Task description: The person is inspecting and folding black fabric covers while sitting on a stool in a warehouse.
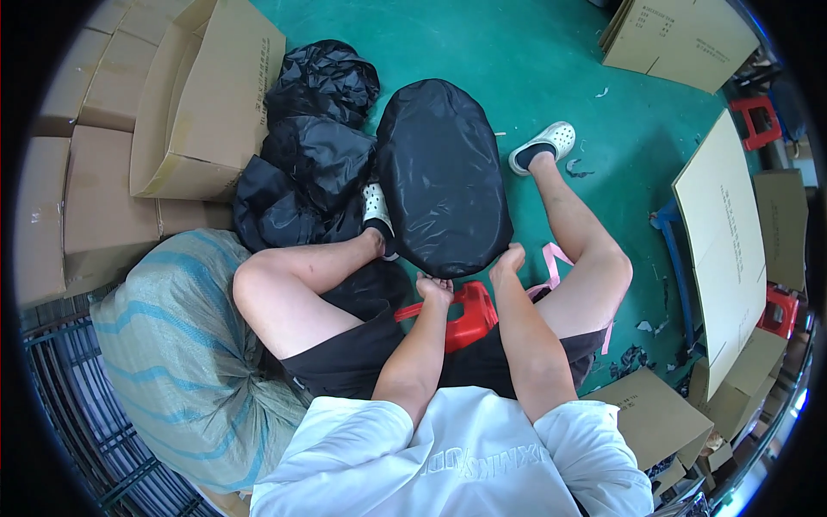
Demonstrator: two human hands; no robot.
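T-shirt (482,482), lower centre of the frame: white, short-sleeved, with tone-on-tone lettering (482,458). Shorts (345,355), just above: black. Socks (540,152): black, ankle-height. Clogs (560,138), upper half of the frame: off-white, perforated uppers, rounded toes.

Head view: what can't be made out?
All in head view:
Black bundle: contents, hidden by its outer surface.
Left shoe: one side, hidden by the bundle.
Left hand, right hand: exact grip, hidden by hands and bundle.
Left boxes: outer ends, cut off by dark rim.

Bright light, dark curved edges.
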